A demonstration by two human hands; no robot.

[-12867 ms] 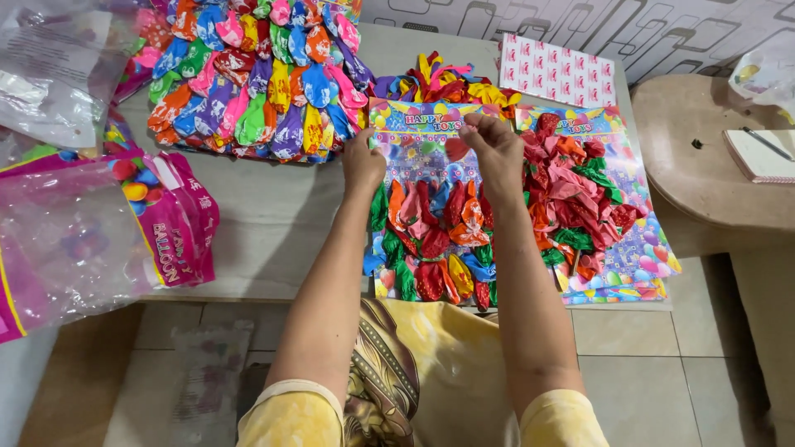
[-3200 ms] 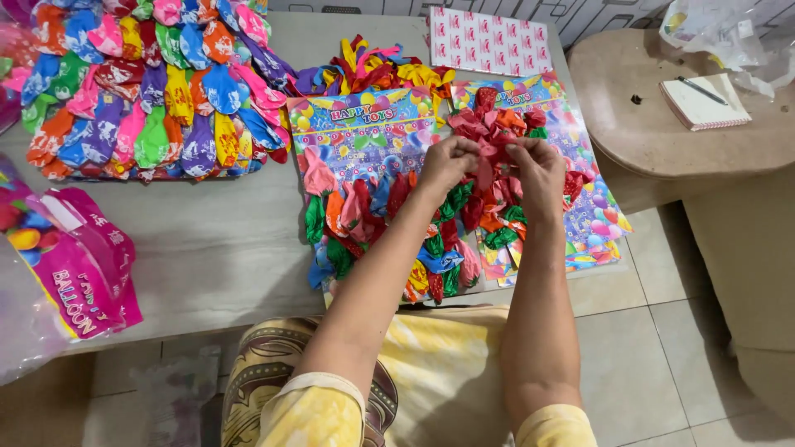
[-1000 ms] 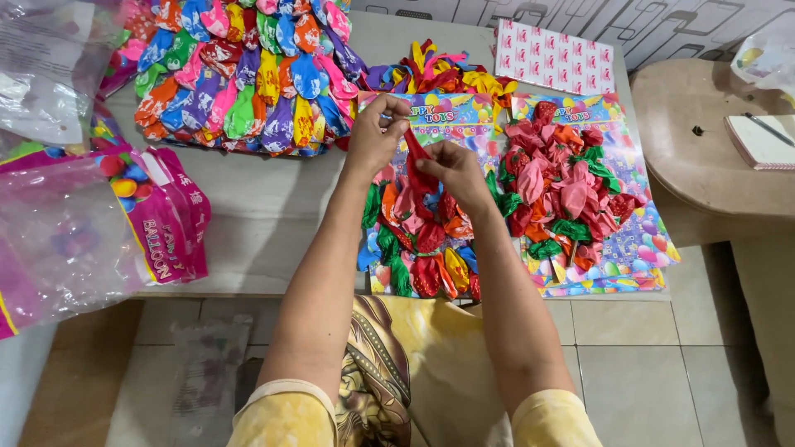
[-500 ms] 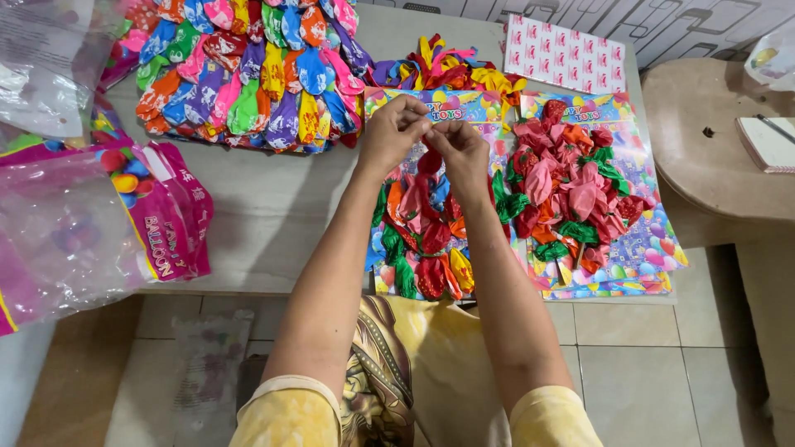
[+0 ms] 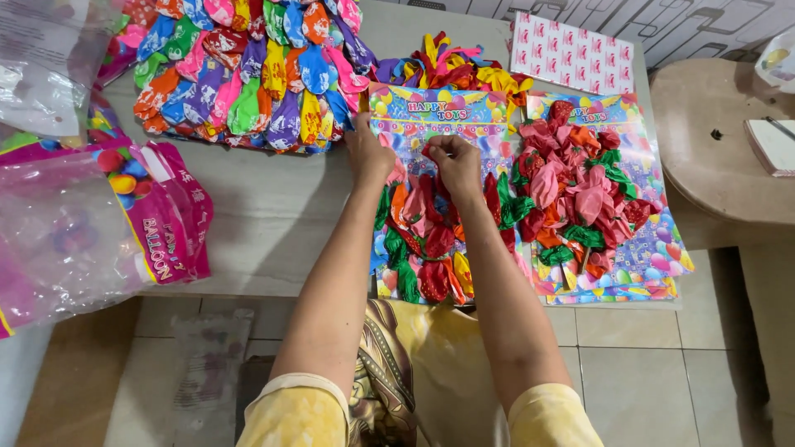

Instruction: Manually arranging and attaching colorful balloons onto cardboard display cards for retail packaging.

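Observation:
A colourful printed card (image 5: 439, 116) lies on the grey table (image 5: 265, 215), its lower half covered with rows of uninflated balloons (image 5: 422, 248). My left hand (image 5: 368, 153) presses flat on the card's left edge and grips nothing. My right hand (image 5: 454, 161) sits over the middle of the card, fingers pinched on the neck of a red balloon (image 5: 431, 189) that lies against the card. To the right, a loose heap of red, pink and green balloons (image 5: 580, 182) rests on a second printed card (image 5: 654, 248).
A stack of cards filled with balloons (image 5: 248, 74) lies at the back left, with a loose balloon bundle (image 5: 447, 70) behind the card. A pink plastic bag (image 5: 99, 223) is at left, a pink-patterned sheet (image 5: 571, 62) at back. A notebook (image 5: 774, 145) lies on a round stool (image 5: 712, 165).
Both hands brought the red balloon from mid-air down onto the card. The left hand let go and moved to the card's left edge. The right hand still pinches the balloon.

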